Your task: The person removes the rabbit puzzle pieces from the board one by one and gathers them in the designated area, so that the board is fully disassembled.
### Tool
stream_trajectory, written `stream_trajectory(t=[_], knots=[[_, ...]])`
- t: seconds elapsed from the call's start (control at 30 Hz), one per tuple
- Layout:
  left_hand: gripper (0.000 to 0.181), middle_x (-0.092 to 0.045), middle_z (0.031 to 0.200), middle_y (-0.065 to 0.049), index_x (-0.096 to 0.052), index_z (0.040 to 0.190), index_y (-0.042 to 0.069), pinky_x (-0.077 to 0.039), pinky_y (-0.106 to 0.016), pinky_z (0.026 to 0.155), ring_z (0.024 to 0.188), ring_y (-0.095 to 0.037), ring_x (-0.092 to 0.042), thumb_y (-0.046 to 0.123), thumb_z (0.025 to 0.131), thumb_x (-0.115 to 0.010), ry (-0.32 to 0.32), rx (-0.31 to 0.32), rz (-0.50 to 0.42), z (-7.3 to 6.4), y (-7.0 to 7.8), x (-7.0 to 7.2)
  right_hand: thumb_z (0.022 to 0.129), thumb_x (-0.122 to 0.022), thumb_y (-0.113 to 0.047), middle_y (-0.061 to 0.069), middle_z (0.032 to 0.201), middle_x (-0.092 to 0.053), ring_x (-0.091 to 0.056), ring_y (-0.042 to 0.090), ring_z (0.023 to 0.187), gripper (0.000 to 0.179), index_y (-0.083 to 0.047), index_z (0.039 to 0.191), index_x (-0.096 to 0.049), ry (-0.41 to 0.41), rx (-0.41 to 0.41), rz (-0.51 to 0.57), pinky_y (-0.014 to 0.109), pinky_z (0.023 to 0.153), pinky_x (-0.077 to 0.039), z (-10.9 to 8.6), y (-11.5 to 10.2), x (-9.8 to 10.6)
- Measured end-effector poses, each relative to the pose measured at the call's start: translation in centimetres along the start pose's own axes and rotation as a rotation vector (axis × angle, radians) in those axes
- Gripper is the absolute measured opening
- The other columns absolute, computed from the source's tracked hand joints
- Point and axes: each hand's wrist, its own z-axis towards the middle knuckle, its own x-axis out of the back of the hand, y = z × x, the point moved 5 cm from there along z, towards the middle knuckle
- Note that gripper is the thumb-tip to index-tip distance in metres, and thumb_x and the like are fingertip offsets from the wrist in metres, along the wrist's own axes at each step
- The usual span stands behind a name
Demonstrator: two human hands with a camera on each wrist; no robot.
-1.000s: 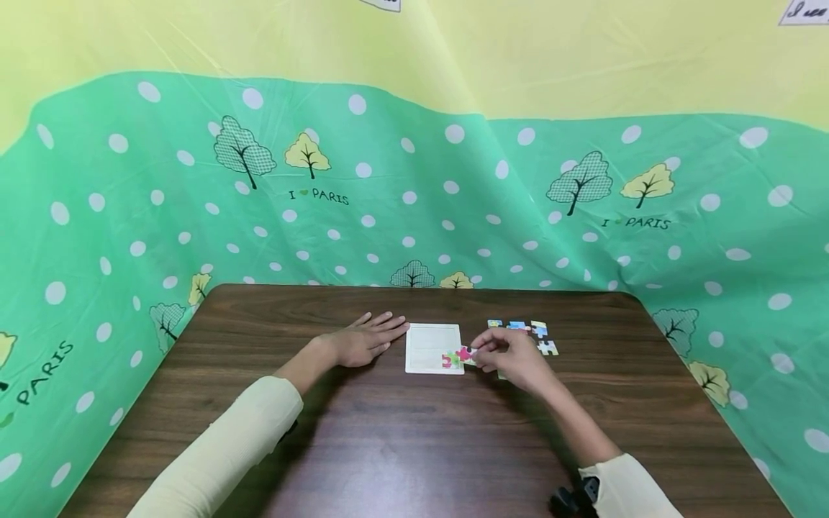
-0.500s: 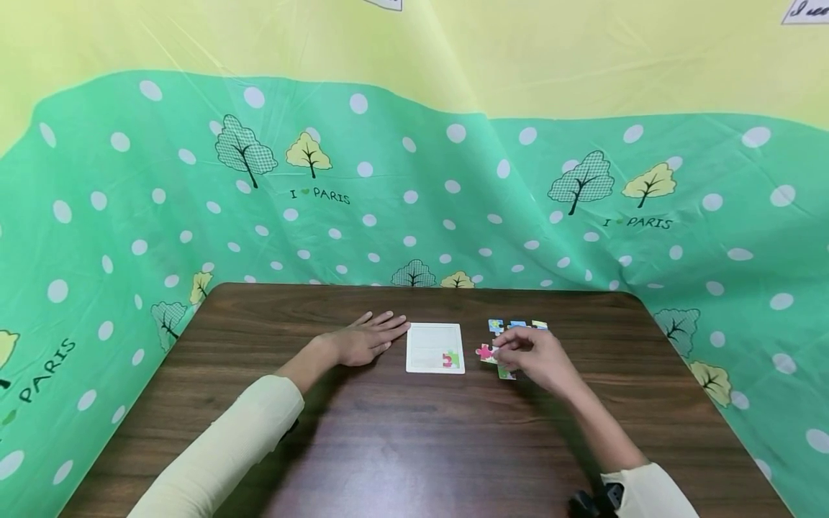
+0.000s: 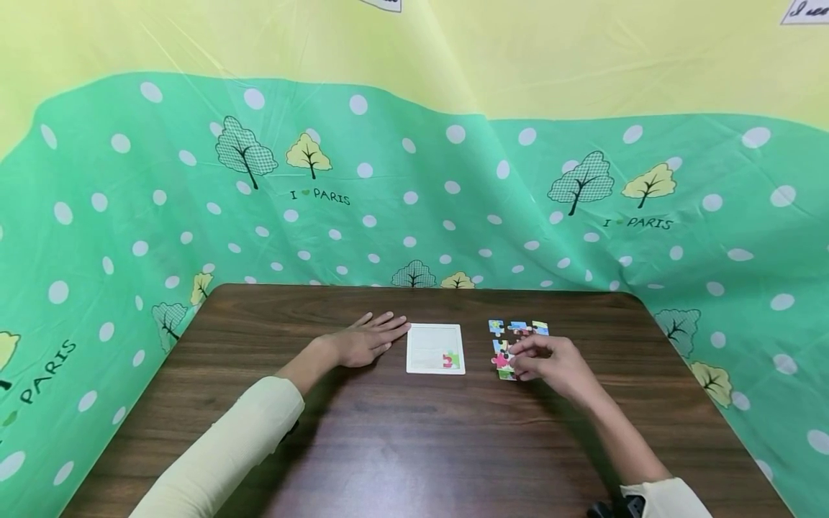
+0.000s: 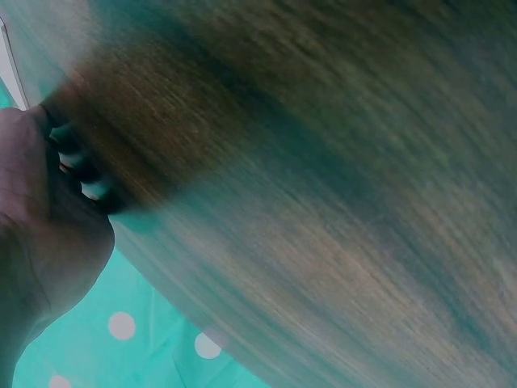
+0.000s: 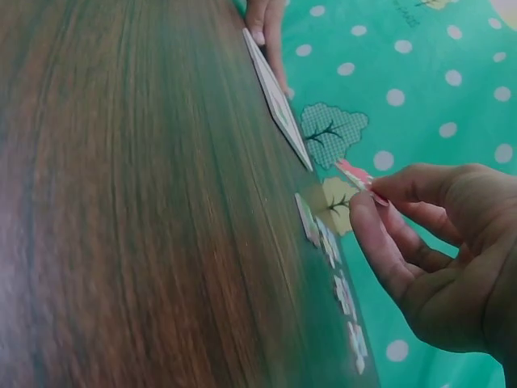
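Observation:
A pink puzzle piece [image 3: 499, 361] is pinched between the thumb and fingers of my right hand [image 3: 555, 365], over the right-hand group of pieces. In the right wrist view this pink piece [image 5: 354, 173] shows raised off the table. To the left, a white square puzzle tray [image 3: 424, 342] holds a green and pink piece [image 3: 452, 360] in its lower right corner. My left hand [image 3: 355, 347] lies flat with fingers spread, its fingertips at the tray's upper left edge. In the left wrist view, the left hand [image 4: 48, 218] rests on the wood.
Several loose puzzle pieces lie right of the tray, among them a blue one [image 3: 496, 327], another blue one [image 3: 519, 328] and a green one [image 3: 506, 375]. My right hand hides part of the group. A dotted green cloth [image 3: 363, 237] hangs behind the brown table [image 3: 363, 446].
My right hand has moved right, away from the tray, carrying the pink piece back over the loose pieces. The left hand and the tray have stayed in place.

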Motion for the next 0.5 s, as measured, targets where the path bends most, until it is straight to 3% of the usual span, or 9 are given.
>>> stream_trajectory(t=[0.5], knots=[[0.061, -0.006, 0.193, 0.008, -0.01, 0.183, 0.035, 0.0, -0.061, 0.146, 0.18, -0.027, 0.0, 0.039, 0.125, -0.028, 0.001, 0.0, -0.032, -0.3, 0.3, 0.3, 0.105, -0.076, -0.005, 0.014, 0.103, -0.083, -0.08, 0.017, 0.088, 0.031, 0.014, 0.13, -0.072, -0.032, -0.085, 0.033, 0.037, 0.079, -0.072, 0.0, 2.0, 2.3]])
